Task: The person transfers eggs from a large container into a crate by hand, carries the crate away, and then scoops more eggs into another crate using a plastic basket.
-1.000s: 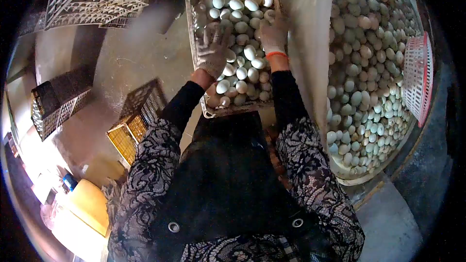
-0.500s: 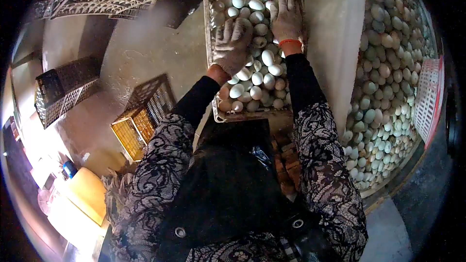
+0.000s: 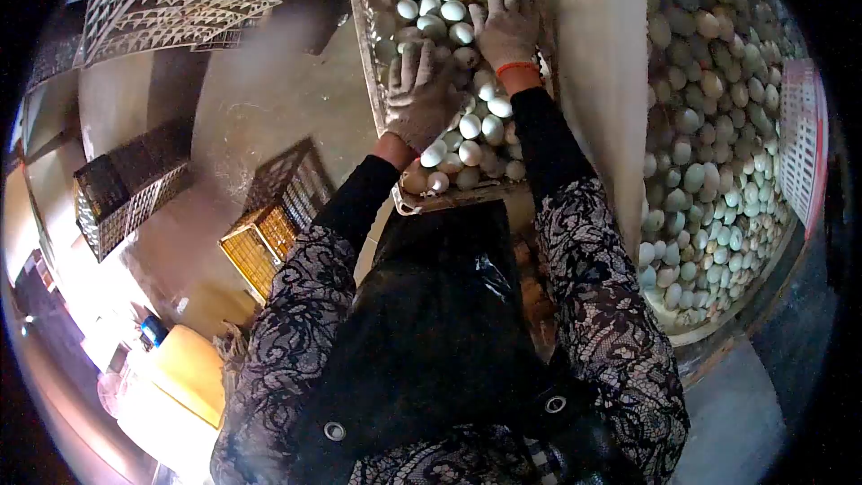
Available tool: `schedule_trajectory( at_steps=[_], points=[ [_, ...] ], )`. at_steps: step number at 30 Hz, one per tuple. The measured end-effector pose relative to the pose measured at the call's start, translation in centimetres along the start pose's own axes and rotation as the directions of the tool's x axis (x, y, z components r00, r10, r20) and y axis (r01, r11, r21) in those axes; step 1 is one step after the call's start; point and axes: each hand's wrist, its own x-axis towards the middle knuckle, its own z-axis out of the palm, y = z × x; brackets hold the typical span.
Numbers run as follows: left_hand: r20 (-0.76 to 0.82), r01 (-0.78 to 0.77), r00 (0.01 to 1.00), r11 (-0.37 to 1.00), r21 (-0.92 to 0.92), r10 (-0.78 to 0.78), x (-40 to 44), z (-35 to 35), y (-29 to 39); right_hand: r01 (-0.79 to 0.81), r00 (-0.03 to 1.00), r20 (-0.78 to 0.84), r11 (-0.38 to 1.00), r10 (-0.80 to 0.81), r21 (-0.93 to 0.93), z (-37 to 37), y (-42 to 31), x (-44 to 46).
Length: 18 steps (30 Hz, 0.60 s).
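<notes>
A shallow plastic crate full of pale white, greenish and brownish eggs is in front of me. My left hand, in a knitted work glove, lies palm down on the eggs near the crate's left side, its fingers stretched out. Further up and to the right, my right hand, gloved too with a red band at the wrist, rests on the eggs by the right rim with its fingers spread. Neither hand visibly grips an egg. The eggs under both palms are hidden.
Right of a pale partition lies a large heap of eggs, with a pink-and-white plastic basket at its outer edge. On the left are stacked crates, a dark crate and a yellow crate on the floor.
The whole view has shifted a little, and the crate now appears slightly up, left and more tilted. Both hands stay on the eggs, with the left fingers more stretched out.
</notes>
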Motion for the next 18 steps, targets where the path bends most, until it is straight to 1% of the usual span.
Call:
schedule_trajectory(
  at_steps=[1,3,4,5,6,8,9,10,11,12,13,14,15,16,17,18],
  points=[
    [0.005,-0.007,1.0,1.0,-0.001,0.007,-0.2,0.0,0.1,-0.008,1.0,0.002,1.0,0.008,-0.003,0.3,-0.1,-0.1],
    [-0.013,-0.008,1.0,0.993,-0.119,0.006,-0.1,-0.2,0.5,-0.194,0.977,0.143,0.946,0.161,0.261,0.3,-0.2,-0.2],
    [0.041,-0.04,0.998,0.995,-0.096,0.044,-0.6,1.4,-0.6,-0.121,0.987,0.122,0.985,0.106,0.12,0.7,0.4,0.1],
    [0.096,-0.075,0.992,0.994,-0.076,0.082,-0.7,1.5,-1.1,-0.046,0.998,0.04,0.998,0.045,0.035,-0.7,-0.4,0.6],
    [0.11,-0.243,0.969,0.936,0.256,0.221,-1.6,1.6,-0.8,-0.102,0.988,0.137,0.975,0.076,0.196,-2.5,-0.9,0.2],
    [0.131,-0.335,0.942,0.89,0.308,0.309,-1.7,4.4,-2.4,-0.283,0.936,0.326,0.841,0.136,0.46,-8.2,-2.7,0.4],
    [0.061,-0.241,0.97,0.954,0.176,0.233,-1.3,5.9,-2.0,-0.016,0.999,0.039,0.896,-0.002,0.443,-10.7,-3.4,-0.4],
    [-0.01,-0.155,0.988,0.988,0.028,0.155,-0.8,7.4,-1.6,-0.082,0.993,-0.028,0.82,0.118,0.567,-11.3,-2.7,-3.0],
    [-0.065,-0.087,0.995,0.992,-0.093,0.081,0.0,4.0,-0.7,-0.064,0.973,-0.119,0.73,0.196,0.681,-11.3,-3.9,-5.0],
    [-0.12,-0.032,0.993,0.975,-0.219,0.006,0.8,0.6,0.3,-0.115,0.98,-0.023,0.648,0.2,0.753,-15.6,-3.8,-5.8],
    [-0.205,-0.066,0.978,0.858,-0.509,-0.046,2.0,-2.0,2.1,-0.151,0.974,0.019,0.583,0.226,0.798,-18.7,-2.9,-6.4],
    [-0.288,-0.155,0.953,0.658,-0.737,-0.098,3.2,-4.7,4.0,-0.147,0.97,-0.011,0.617,0.245,0.773,-21.6,-1.6,-7.1],
    [-0.45,-0.296,0.891,0.819,-0.491,0.053,4.4,-7.9,6.4,-0.147,0.958,-0.068,0.68,0.279,0.719,-22.2,0.7,-8.4],
    [-0.451,-0.355,0.887,0.775,-0.522,0.103,5.4,-9.4,8.7,-0.146,0.943,-0.131,0.735,0.305,0.662,-22.8,3.0,-9.6],
    [-0.447,-0.406,0.883,0.716,-0.569,0.146,6.7,-10.8,12.7,-0.356,0.896,0.004,0.713,0.444,0.603,-25.6,5.8,-10.0],
    [-0.391,-0.457,0.883,0.668,-0.587,0.261,7.8,-12.4,15.7,-0.529,0.813,0.102,0.654,0.573,0.541,-27.6,7.6,-10.3]
  ],
)
